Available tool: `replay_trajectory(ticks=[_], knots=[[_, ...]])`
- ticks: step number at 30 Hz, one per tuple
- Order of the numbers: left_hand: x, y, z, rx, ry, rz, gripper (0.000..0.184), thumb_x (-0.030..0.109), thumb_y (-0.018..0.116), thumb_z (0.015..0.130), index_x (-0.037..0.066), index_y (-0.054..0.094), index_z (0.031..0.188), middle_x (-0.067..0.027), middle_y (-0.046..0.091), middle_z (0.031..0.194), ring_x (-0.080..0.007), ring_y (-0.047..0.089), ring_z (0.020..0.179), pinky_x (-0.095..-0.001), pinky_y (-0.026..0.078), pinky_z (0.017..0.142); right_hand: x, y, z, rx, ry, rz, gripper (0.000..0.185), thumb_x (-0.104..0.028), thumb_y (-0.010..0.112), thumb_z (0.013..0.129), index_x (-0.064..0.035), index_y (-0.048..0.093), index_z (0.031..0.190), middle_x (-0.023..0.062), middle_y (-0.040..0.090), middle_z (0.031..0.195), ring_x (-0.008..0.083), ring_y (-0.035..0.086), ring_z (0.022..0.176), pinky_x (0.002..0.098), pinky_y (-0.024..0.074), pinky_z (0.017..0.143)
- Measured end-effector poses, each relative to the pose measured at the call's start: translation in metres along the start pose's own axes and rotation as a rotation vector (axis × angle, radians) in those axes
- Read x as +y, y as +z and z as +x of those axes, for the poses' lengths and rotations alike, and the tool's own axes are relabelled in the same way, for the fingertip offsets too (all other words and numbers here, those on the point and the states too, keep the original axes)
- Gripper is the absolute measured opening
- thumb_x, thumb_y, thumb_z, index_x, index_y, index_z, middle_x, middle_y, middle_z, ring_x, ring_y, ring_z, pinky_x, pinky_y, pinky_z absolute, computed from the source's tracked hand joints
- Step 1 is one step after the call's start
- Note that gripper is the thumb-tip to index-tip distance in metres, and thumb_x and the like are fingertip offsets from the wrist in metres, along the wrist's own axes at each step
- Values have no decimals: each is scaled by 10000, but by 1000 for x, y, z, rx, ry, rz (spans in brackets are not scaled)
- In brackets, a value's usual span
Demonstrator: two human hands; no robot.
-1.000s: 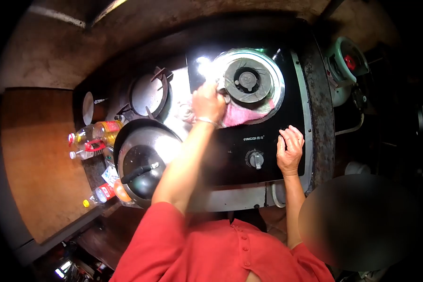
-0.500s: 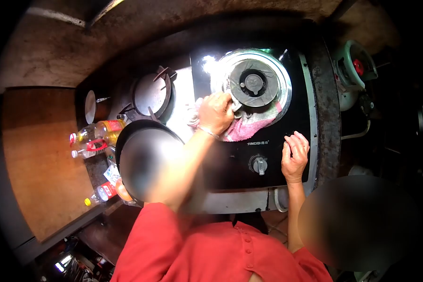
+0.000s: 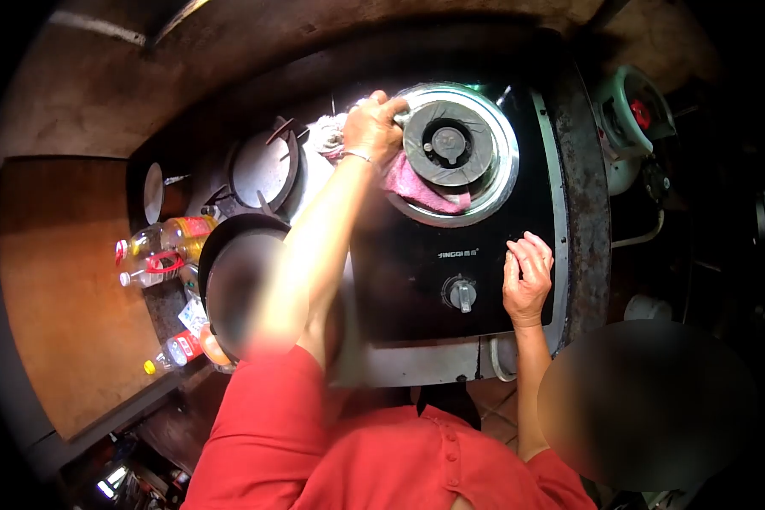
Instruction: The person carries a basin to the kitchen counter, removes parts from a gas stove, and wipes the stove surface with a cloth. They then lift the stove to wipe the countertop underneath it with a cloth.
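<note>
My left hand (image 3: pixel 372 129), a band at its wrist, is closed on a pink and white cloth (image 3: pixel 425 189) at the left edge of the burner. The cloth lies bunched across the shiny metal ring (image 3: pixel 507 161) and partly beyond it. Within that ring sits the round dark burner head (image 3: pixel 448 144). All of this is on a black glass gas stove (image 3: pixel 399 289) with one knob (image 3: pixel 461 295) at its front. Over the stove's right front part, my right hand (image 3: pixel 529 276) holds nothing; its fingers are loosely bent and slightly apart.
To the left, a dark wok (image 3: pixel 238 280) stands near a pot stand (image 3: pixel 263 174) and several bottles (image 3: pixel 166 246). A wooden board (image 3: pixel 76 289) is at far left. Right of the stove is a pale green gas cylinder (image 3: pixel 625 119).
My left hand has moved away from me and slightly left along the burner's rim, pulling the cloth with it. My right hand has hardly moved.
</note>
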State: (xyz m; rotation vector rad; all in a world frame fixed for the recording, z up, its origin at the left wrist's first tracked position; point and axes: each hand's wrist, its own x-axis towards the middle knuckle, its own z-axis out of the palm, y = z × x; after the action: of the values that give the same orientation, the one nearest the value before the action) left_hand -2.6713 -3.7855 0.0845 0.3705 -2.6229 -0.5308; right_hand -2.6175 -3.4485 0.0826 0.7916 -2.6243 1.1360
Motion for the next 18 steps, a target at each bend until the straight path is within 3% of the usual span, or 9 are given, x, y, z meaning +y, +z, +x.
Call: replay_trajectory(ticks=[3,4,9,18], knots=[[-6,-15,-30,-6,58,9,203,41,577,642,78,682,811,-117,594,817,-350,622,773,-455,516,694,-6,-2,3,2,4,27,187,28,660,765,-32,687,940,111,659,962,309,594,1054,397,433,920],[-13,-19,-43,-100,48,67,214,43,585,653,99,686,834,-112,590,811,-348,622,767,-438,517,668,-6,-2,4,4,-7,24,182,23,658,770,-32,688,941,112,660,959,310,596,1049,397,435,908],[1,-37,-56,-52,60,-56,234,33,586,694,145,681,875,-79,583,797,-326,623,735,-418,512,635,-7,-2,5,-6,1,21,181,25,656,773,-31,688,942,110,663,944,310,602,1032,399,437,884],[-8,5,43,-213,168,23,130,183,658,782,221,632,903,-87,582,834,-341,631,769,-457,505,650,-2,-1,4,-29,26,12,178,37,659,772,-22,692,937,112,660,940,314,599,1016,401,445,909]])
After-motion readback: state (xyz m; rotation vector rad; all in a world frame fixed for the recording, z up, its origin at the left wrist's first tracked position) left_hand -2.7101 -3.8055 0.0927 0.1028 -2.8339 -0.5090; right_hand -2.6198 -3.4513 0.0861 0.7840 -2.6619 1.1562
